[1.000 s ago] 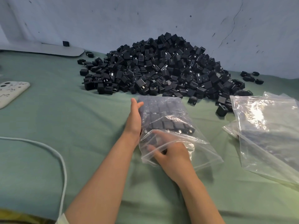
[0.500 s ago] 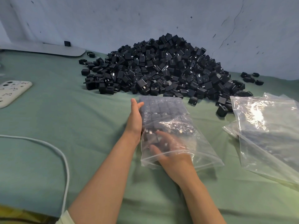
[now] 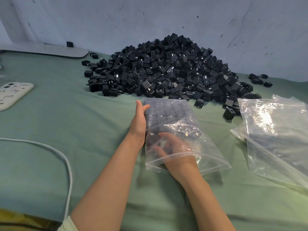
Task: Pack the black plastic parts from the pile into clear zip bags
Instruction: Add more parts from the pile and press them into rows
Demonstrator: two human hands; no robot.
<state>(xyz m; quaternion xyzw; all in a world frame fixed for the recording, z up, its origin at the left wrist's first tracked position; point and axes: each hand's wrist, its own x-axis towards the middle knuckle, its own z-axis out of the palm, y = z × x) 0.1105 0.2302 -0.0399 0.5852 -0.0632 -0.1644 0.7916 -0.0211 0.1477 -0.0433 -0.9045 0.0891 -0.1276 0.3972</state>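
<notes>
A large pile of black plastic parts (image 3: 166,69) lies on the green cloth against the wall. In front of it a clear zip bag (image 3: 176,117) lies flat, holding rows of black parts. My left hand (image 3: 139,120) rests with straight fingers against the bag's left side. My right hand (image 3: 173,149) is inside the bag's mouth, fingers spread and slightly bent over the parts there; the plastic blurs it, and I cannot tell whether it grips a part.
A stack of empty clear zip bags (image 3: 275,134) lies at the right. A few stray black parts (image 3: 260,80) sit near the wall. A white phone (image 3: 11,94) lies at the left and a white cable (image 3: 63,157) curves along the near left.
My right hand has pushed a little deeper into the bag. The left hand stays against the bag's side.
</notes>
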